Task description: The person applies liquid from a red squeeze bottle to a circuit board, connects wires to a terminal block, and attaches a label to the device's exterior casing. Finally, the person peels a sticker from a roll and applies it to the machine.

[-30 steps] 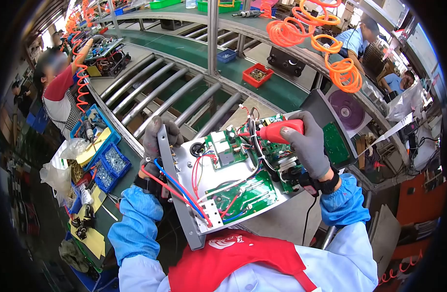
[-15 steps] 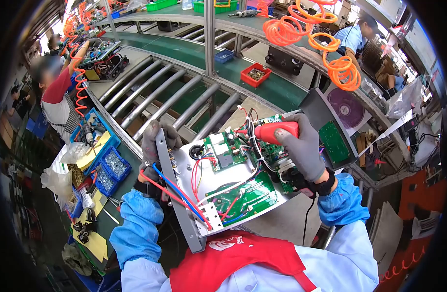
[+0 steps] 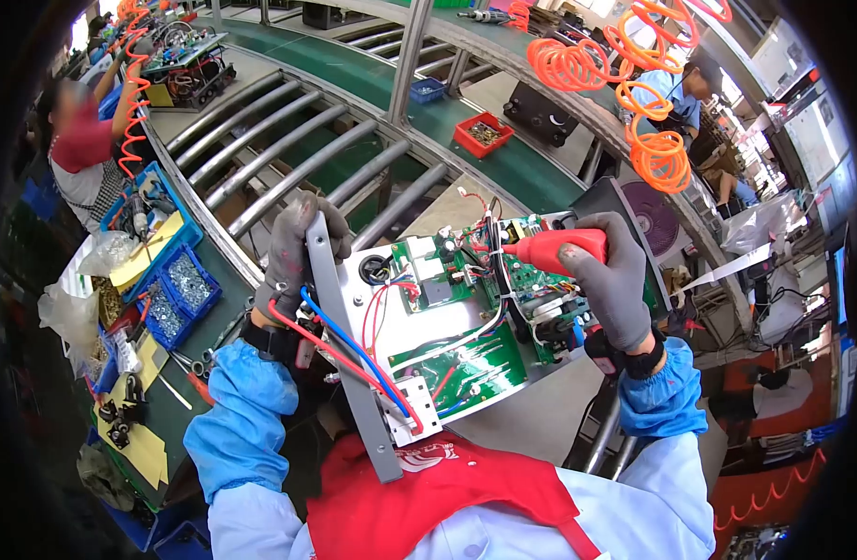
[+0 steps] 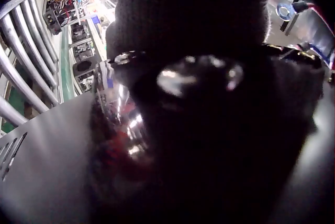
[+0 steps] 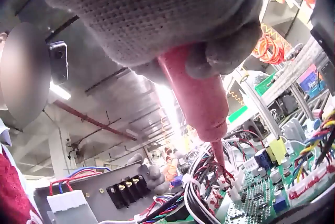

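In the head view, my gloved right hand [image 3: 620,289] grips a red squeeze bottle [image 3: 548,250]. The right wrist view shows the bottle's thin nozzle [image 5: 218,153] pointing down among connectors, with red material on several of them. Below it lies a green circuit board [image 5: 259,203], beside a bundle of black and white wires [image 5: 196,195]. My gloved left hand [image 3: 293,247] holds the top end of the unit's grey end panel [image 3: 340,322]. Red and blue wires run along this panel to a white terminal block [image 3: 414,411]. The left wrist view is mostly dark.
Metal rollers [image 3: 288,159] lie beyond the unit. On the left bench stand blue bins of small parts [image 3: 188,287]. A red tray [image 3: 482,135] sits on the green conveyor. Orange coiled hoses [image 3: 657,159] hang at upper right. Other people work on both sides.
The head view has turned slightly, shifting the surroundings. The bottle is a little farther right of the wire bundle. Both hands keep their holds.
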### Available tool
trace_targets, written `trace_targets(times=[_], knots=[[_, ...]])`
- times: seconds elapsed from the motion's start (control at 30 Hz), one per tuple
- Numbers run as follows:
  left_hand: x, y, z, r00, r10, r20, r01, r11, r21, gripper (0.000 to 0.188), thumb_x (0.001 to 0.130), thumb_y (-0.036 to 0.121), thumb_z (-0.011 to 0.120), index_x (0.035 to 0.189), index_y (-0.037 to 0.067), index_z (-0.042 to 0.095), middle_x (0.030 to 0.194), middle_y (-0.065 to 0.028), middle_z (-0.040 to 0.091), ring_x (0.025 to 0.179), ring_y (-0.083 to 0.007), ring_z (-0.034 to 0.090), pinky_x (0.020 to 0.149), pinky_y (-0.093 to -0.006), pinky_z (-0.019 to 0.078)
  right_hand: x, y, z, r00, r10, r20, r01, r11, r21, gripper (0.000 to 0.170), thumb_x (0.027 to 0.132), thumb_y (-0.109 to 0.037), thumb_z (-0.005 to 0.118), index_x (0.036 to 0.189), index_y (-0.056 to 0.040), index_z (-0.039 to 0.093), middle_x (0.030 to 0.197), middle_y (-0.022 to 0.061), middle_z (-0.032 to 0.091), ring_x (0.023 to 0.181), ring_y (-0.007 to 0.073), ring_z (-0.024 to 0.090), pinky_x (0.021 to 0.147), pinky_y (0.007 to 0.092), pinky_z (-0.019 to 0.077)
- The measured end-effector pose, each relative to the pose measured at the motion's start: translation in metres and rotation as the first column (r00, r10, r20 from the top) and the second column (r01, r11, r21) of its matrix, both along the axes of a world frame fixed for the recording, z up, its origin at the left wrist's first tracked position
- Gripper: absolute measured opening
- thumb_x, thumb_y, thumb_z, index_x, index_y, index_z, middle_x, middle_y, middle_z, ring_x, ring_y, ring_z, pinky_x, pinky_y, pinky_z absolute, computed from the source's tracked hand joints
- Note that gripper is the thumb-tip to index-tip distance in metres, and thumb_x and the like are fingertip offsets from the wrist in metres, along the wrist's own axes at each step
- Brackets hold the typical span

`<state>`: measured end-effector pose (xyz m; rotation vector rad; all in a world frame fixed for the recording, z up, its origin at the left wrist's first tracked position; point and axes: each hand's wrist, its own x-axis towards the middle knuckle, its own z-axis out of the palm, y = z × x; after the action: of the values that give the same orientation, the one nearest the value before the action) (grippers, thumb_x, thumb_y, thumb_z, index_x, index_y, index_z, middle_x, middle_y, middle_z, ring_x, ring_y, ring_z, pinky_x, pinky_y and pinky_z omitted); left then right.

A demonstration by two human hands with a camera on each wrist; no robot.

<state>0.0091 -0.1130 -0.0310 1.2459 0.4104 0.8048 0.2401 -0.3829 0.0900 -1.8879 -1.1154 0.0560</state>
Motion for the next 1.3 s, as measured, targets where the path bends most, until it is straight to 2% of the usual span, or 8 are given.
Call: trace_targets(times=[0.13, 0.23, 0.47, 0.67, 0.77, 0.9, 1.2, 1.3], knots=[[-0.002, 0.003, -0.002, 0.999, -0.031, -0.019, 0.031, 0.999, 0.011, 0.067, 0.088, 0.065, 0.050, 0.078, 0.000, 0.062, 0.059, -0.0101, 0.059, 0.054, -0.0158, 0.058, 0.049, -0.0258, 0.0441, -0.001, 0.005, 0.003, 0.989, 0.031, 0.146, -0.024, 0.999, -0.046, 0.033, 0.078, -0.020, 0.073, 0.101, 0.0006, 0.061, 0.079, 0.0100, 0.063, 0.070, 0.0129, 0.059, 0.067, 0.0293, 0.0500], [0.004, -0.009, 0.008, 0.996, 0.083, 0.036, -0.082, 0.996, -0.026, 0.067, 0.088, 0.065, 0.054, 0.069, 0.001, 0.060, 0.050, -0.0043, 0.045, 0.048, -0.0186, 0.052, 0.045, -0.0303, 0.0379, -0.004, 0.009, 0.006, 0.978, 0.045, 0.206, -0.027, 0.996, -0.087, 0.033, 0.078, -0.020, 0.073, 0.101, 0.0002, 0.061, 0.080, 0.0118, 0.064, 0.070, 0.0152, 0.060, 0.067, 0.0303, 0.0508], [0.003, -0.003, 0.002, 0.998, 0.053, 0.042, -0.054, 0.998, 0.021, 0.066, 0.088, 0.064, 0.054, 0.070, 0.000, 0.059, 0.051, -0.0051, 0.046, 0.048, -0.0182, 0.054, 0.045, -0.0295, 0.0403, -0.011, 0.014, 0.011, 0.917, 0.112, 0.382, -0.067, 0.989, -0.129, 0.033, 0.076, -0.019, 0.074, 0.102, -0.0016, 0.063, 0.083, 0.0158, 0.066, 0.069, 0.0257, 0.066, 0.066, 0.0346, 0.0532], [0.003, -0.004, 0.005, 0.996, 0.074, 0.052, -0.077, 0.995, 0.061, 0.066, 0.090, 0.062, 0.053, 0.071, 0.000, 0.059, 0.051, -0.0050, 0.045, 0.048, -0.0180, 0.054, 0.045, -0.0296, 0.0401, -0.022, 0.008, 0.021, 0.798, 0.158, 0.581, -0.095, 0.986, -0.138, 0.032, 0.074, -0.016, 0.076, 0.101, -0.0014, 0.063, 0.087, 0.0150, 0.066, 0.070, 0.0264, 0.067, 0.066, 0.0350, 0.0534], [0.003, -0.009, 0.010, 0.994, 0.091, 0.054, -0.092, 0.996, 0.008, 0.064, 0.091, 0.060, 0.053, 0.072, -0.001, 0.059, 0.051, -0.0047, 0.045, 0.049, -0.0181, 0.054, 0.045, -0.0294, 0.0400, -0.020, -0.002, 0.029, 0.884, 0.102, 0.456, -0.055, 0.992, -0.116, 0.033, 0.075, -0.016, 0.075, 0.101, -0.0005, 0.063, 0.088, 0.0140, 0.066, 0.072, 0.0232, 0.066, 0.068, 0.0332, 0.0527], [-0.002, -0.002, 0.005, 1.000, 0.010, -0.019, -0.011, 1.000, -0.019, 0.064, 0.086, 0.064, 0.053, 0.082, 0.001, 0.062, 0.062, -0.0093, 0.060, 0.055, -0.0157, 0.060, 0.051, -0.0260, 0.0440, -0.013, -0.010, 0.035, 0.981, 0.053, 0.188, -0.030, 0.992, -0.126, 0.033, 0.077, -0.018, 0.072, 0.101, 0.0007, 0.061, 0.086, 0.0108, 0.064, 0.078, 0.0156, 0.061, 0.072, 0.0313, 0.0507], [-0.002, -0.003, 0.006, 1.000, 0.001, 0.020, -0.001, 1.000, -0.004, 0.061, 0.088, 0.062, 0.052, 0.083, 0.002, 0.061, 0.063, -0.0093, 0.060, 0.056, -0.0159, 0.060, 0.052, -0.0259, 0.0455, 0.004, 0.005, 0.030, 1.000, 0.031, -0.005, -0.031, 0.972, -0.232, 0.034, 0.078, -0.022, 0.072, 0.100, 0.0015, 0.061, 0.083, 0.0073, 0.061, 0.075, 0.0125, 0.057, 0.069, 0.0287, 0.0483], [-0.002, 0.001, 0.000, 1.000, -0.004, 0.007, 0.004, 0.999, 0.041, 0.061, 0.090, 0.062, 0.050, 0.083, 0.002, 0.061, 0.063, -0.0094, 0.060, 0.056, -0.0158, 0.060, 0.052, -0.0259, 0.0459, 0.006, 0.008, 0.024, 0.994, 0.087, 0.064, -0.072, 0.975, -0.209, 0.034, 0.078, -0.022, 0.072, 0.100, 0.0015, 0.061, 0.083, 0.0070, 0.061, 0.075, 0.0122, 0.057, 0.069, 0.0289, 0.0481]])
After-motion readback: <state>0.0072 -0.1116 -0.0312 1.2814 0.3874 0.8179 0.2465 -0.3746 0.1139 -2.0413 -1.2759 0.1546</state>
